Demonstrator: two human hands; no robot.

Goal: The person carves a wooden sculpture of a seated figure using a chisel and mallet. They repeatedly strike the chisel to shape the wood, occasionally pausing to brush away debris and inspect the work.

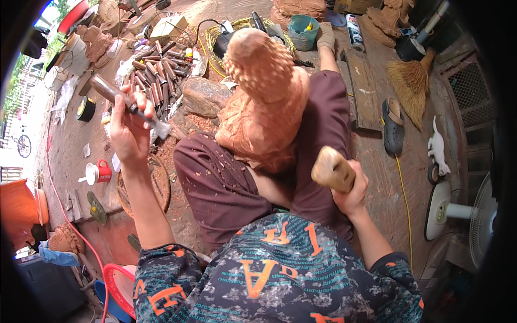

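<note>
We see the left hand (128,126) closed tight around a chisel (125,102), its wooden handle jutting up and away past the fist and its metal blade pointing down toward the lap. The right hand (353,185) is wrapped firmly round a wooden mallet (332,168), whose blunt head sticks out above the fingers.

Between the two grips, resting on the person's crossed legs, stands a reddish wooden carving (264,102) with a knobbly, rounded top; neither tool touches it. Wood chips lie scattered over the dark trousers beside it.

Beyond the chisel hand, a row of spare chisels (159,72) lies spread on the floor. Just below that hand sits a red mug (100,171); we cannot tell what is in it. Further out, past the carving's top, stands a teal bucket (302,31) with a small yellow object showing inside. A spray can (354,31) lies next to the bucket.

Out from the mallet hand we find a sandal (393,126), a straw broom (412,83), a small white animal figure (437,148) and a white floor fan (458,211).
</note>
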